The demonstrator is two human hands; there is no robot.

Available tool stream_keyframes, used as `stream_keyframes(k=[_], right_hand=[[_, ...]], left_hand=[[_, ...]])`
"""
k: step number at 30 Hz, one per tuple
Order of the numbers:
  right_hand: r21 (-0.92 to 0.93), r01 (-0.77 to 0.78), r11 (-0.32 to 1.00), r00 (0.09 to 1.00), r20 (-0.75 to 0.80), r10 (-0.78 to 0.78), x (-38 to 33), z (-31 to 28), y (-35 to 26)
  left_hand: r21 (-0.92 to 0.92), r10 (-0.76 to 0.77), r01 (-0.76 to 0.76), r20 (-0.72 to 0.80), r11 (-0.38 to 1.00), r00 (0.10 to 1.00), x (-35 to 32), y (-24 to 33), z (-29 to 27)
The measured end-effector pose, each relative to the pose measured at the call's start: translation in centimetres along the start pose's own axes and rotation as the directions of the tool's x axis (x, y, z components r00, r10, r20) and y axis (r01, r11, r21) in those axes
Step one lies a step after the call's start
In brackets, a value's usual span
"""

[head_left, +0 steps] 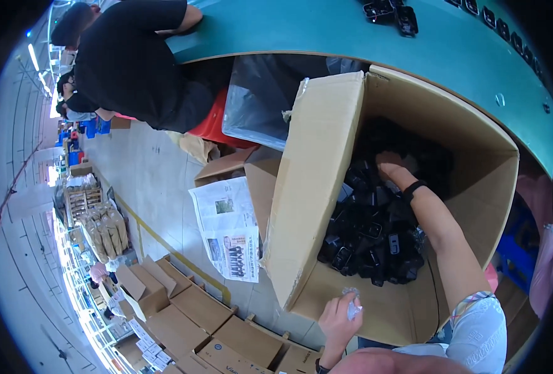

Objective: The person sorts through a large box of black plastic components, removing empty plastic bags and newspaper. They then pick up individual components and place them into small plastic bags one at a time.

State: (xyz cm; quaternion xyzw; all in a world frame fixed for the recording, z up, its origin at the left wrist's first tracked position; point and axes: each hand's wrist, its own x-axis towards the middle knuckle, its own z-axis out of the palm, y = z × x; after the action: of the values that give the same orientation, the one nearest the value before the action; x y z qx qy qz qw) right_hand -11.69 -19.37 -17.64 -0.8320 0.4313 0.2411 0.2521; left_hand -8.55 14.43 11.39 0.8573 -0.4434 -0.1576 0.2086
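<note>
A large open cardboard box [314, 165] stands in front of me, holding a heap of small black plastic housings [376, 227]. My right arm reaches down into it. Among the black pieces at the far side of the heap is my right hand [392, 165], its fingertips hidden, so I cannot tell whether it grips one. Close to the box's near edge, my left hand [337, 323] is closed around a crumpled bit of clear plastic film [352, 305].
Beyond the box runs a green-topped table [270, 28] with black parts [406, 20] on it. A person in black [130, 65] sits at its left. A lidded clear bin [251, 103], a newspaper [229, 230] and several closed cartons [208, 311] stand left of the box.
</note>
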Motion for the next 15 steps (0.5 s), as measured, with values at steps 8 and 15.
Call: stream_keyframes(k=[8, 15], right_hand=[[0.122, 0.172, 0.977, 0.904, -0.415, -0.107, -4.4, 1.4, 3.6], [0.909, 0.273, -0.314, 0.863, -0.088, 0.497, -6.5, 2.9, 6.3]], left_hand=[[-0.002, -0.011, 0.011, 0.041, 1.0, 0.999, 0.0, -0.3, 0.0], [-0.028, 0.003, -0.002, 0.052, 1.0, 0.999, 0.3, -0.2, 0.2]])
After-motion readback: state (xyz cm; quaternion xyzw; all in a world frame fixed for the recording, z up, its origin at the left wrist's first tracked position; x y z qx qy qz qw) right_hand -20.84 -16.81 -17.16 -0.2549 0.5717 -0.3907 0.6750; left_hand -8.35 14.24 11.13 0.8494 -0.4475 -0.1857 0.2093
